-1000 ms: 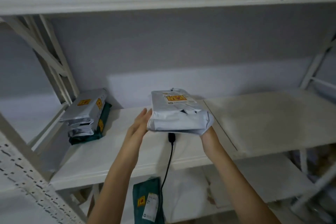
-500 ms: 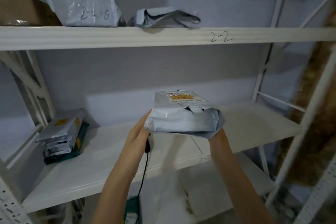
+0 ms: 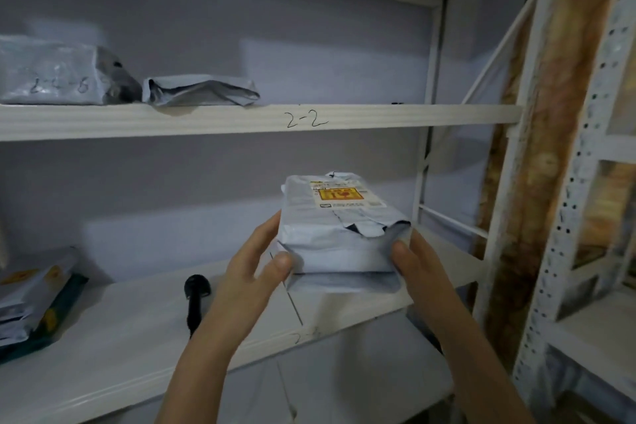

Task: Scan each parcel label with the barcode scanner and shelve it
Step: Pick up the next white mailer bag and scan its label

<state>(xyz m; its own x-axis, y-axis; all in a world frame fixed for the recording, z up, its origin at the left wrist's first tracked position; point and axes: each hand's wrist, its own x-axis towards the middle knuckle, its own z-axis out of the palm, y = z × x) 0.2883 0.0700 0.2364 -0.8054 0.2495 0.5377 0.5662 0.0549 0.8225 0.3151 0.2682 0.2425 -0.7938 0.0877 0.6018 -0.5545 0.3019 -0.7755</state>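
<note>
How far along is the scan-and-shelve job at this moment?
Done, apparently: parcels already sit on the upper shelf marked 2-2 and in a stack at the lower shelf's left end. In hand: both hands, left hand and right hand, hold a grey parcel above the lower shelf, label up. The scanner lies there. Left: setting this parcel down.

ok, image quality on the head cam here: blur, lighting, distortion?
Head view: dim, bluish light; parcel and its label fairly sharp, though print unreadable; left-edge parcels smeared; right upright bows from wide-angle distortion; scanner dark, little detail.
</note>
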